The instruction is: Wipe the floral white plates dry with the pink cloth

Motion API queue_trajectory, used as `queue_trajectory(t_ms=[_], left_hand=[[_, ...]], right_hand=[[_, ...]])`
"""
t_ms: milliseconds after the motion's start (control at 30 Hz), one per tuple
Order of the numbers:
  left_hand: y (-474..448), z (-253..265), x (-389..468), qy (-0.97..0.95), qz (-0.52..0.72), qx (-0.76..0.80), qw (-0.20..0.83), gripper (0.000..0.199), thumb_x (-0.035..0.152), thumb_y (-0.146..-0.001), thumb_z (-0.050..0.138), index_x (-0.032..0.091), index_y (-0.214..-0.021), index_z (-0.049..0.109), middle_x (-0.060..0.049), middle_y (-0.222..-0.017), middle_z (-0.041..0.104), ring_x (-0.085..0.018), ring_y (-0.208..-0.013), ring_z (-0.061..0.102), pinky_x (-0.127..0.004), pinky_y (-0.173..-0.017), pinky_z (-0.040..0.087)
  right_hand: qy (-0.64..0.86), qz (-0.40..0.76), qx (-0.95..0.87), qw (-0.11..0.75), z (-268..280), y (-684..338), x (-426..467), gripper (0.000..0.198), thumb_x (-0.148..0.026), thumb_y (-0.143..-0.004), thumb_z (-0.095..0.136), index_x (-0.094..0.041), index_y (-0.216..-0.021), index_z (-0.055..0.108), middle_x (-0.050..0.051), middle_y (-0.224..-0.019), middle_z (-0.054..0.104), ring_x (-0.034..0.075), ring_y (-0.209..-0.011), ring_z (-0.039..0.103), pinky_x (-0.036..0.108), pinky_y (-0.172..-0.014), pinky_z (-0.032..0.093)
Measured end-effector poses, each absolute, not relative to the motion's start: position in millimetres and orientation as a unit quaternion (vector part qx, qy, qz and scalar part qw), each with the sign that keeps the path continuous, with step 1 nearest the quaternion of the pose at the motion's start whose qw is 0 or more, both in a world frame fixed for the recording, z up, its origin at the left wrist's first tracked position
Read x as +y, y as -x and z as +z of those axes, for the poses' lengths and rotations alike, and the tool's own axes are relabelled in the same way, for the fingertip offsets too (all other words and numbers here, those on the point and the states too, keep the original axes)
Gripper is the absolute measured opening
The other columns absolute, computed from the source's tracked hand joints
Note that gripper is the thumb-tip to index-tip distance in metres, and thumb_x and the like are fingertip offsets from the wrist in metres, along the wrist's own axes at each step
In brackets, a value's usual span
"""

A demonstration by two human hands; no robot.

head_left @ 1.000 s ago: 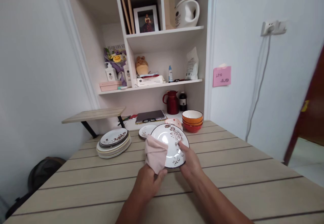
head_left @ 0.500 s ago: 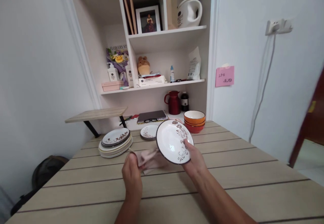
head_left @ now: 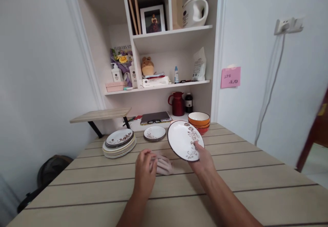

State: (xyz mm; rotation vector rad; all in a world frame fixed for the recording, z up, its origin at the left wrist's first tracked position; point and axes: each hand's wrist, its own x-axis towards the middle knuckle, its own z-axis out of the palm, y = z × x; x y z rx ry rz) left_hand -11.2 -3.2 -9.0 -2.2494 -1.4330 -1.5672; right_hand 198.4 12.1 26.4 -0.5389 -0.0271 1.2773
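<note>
My right hand (head_left: 203,158) grips the lower right edge of a white plate (head_left: 182,139) with a dark rim and brown floral pattern, thumb on its face. The plate is tilted towards me above the table. My left hand (head_left: 145,170) is beside a crumpled pinkish-beige cloth (head_left: 164,165), its fingers curved and the thumb apart from them. The cloth lies bunched on the table, partly behind the fingers. Beyond it rest small patterned plates (head_left: 154,132). To the left stands a taller stack of plates (head_left: 120,144), patterned ones on top of plainer ones.
Orange and red bowls (head_left: 199,119) are stacked behind the held plate. A red jug (head_left: 177,104), a dark bottle (head_left: 189,103) and a laptop with glasses (head_left: 156,117) stand at the back. A small raised wooden shelf (head_left: 101,115) overhangs the table's left rear.
The plate and my right hand have shifted slightly right. My left hand has moved right and loosened its fingers, and the cloth it gripped now lies bunched on the table.
</note>
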Motion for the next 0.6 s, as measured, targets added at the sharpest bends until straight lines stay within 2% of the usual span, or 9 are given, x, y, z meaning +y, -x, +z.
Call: queue_trajectory(t_ms=[33,167,267,367,467,600], left_hand=[[10,-12,-3,0.747,-0.475,-0.466,0.005,0.021,0.024,-0.082,0.058,0.023,-0.102,0.063,-0.011,-0.119,0.052,-0.026,-0.115,0.051,-0.048,-0.098,0.044],[5,-23,-5,0.796,-0.347,-0.491,-0.064,0.057,0.023,-0.065,0.074,0.029,-0.119,0.058,-0.011,-0.137,0.045,-0.032,-0.128,0.043,-0.054,-0.102,0.037],[4,-25,-6,0.799,-0.311,-0.511,-0.06,0.043,0.015,-0.065,0.071,0.028,-0.106,0.063,-0.011,-0.14,0.044,-0.032,-0.128,0.043,-0.053,-0.101,0.037],[7,-20,-5,0.779,-0.356,-0.516,-0.001,0.025,0.003,-0.069,0.058,0.022,-0.084,0.06,-0.011,-0.137,0.045,-0.029,-0.125,0.044,-0.049,-0.099,0.038],[9,-14,-4,0.768,-0.404,-0.496,0.039,0.023,-0.001,-0.066,0.054,0.021,-0.074,0.052,-0.011,-0.129,0.048,-0.029,-0.12,0.047,-0.049,-0.096,0.04],[12,-6,-8,0.744,-0.511,-0.428,0.053,0.026,-0.001,-0.071,0.048,0.023,-0.075,0.04,-0.009,-0.114,0.052,-0.022,-0.109,0.053,-0.039,-0.089,0.045]], right_hand=[[0.25,0.589,-0.008,0.768,26,-199,12,0.031,-0.014,-0.089,0.051,-0.016,-0.117,0.064,0.003,-0.079,0.078,0.015,-0.073,0.073,0.035,-0.091,0.055],[0.252,0.598,-0.01,0.761,28,-196,11,0.031,-0.015,-0.09,0.05,-0.014,-0.118,0.063,0.004,-0.08,0.078,0.015,-0.073,0.073,0.035,-0.093,0.053],[0.254,0.601,-0.017,0.758,29,-193,9,0.031,-0.016,-0.09,0.049,-0.015,-0.117,0.064,0.004,-0.081,0.078,0.016,-0.075,0.073,0.037,-0.095,0.052],[0.25,0.602,-0.026,0.758,29,-193,9,0.03,-0.016,-0.09,0.049,-0.016,-0.116,0.064,0.005,-0.083,0.078,0.017,-0.079,0.073,0.039,-0.096,0.052],[0.244,0.6,-0.037,0.761,27,-194,9,0.028,-0.016,-0.09,0.05,-0.016,-0.114,0.065,0.005,-0.081,0.078,0.018,-0.08,0.073,0.04,-0.095,0.053],[0.247,0.597,-0.032,0.762,28,-195,9,0.028,-0.016,-0.09,0.05,-0.016,-0.113,0.065,0.004,-0.079,0.078,0.018,-0.078,0.074,0.041,-0.095,0.053]])
